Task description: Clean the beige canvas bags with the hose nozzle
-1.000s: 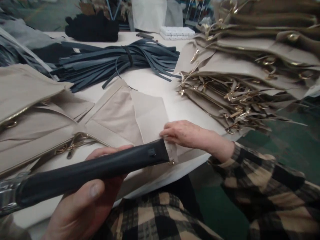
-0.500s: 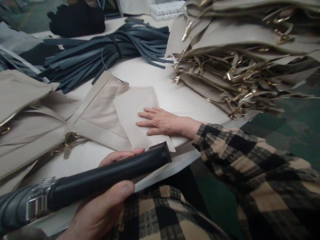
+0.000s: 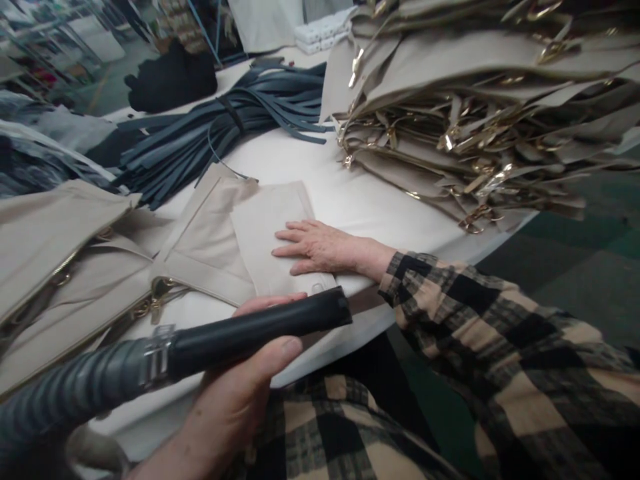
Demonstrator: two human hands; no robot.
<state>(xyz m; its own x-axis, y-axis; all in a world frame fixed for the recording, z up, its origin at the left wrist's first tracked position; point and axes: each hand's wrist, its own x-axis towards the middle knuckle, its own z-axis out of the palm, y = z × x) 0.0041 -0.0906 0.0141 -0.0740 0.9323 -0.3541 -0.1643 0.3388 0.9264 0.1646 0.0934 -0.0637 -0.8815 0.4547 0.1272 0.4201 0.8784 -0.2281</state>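
My left hand (image 3: pixel 250 373) is wrapped round a black hose nozzle (image 3: pixel 260 330), clamped by a metal band to a ribbed hose that runs off to the lower left. The nozzle's end points right, close to the near edge of a beige fabric panel (image 3: pixel 265 223). On that panel my right hand (image 3: pixel 320 248) lies flat, fingers spread, holding nothing. A small ring-like mark shows on the panel near the nozzle tip. The panel overlaps a beige bag piece (image 3: pixel 205 233) with straps and gold-coloured hardware.
A tall stack of beige bag pieces (image 3: pixel 450 100) with gold clips rises at the right. Behind the panel lies a tied bundle of dark blue straps (image 3: pixel 230 113). More beige pieces with a zipper (image 3: pixel 55 267) are at the left, and a black heap (image 3: pixel 173 77) sits farther back.
The nozzle and my left hand have shifted slightly right, showing more of the ribbed hose. My right hand stays flat on the panel. The view has tilted a little upward.
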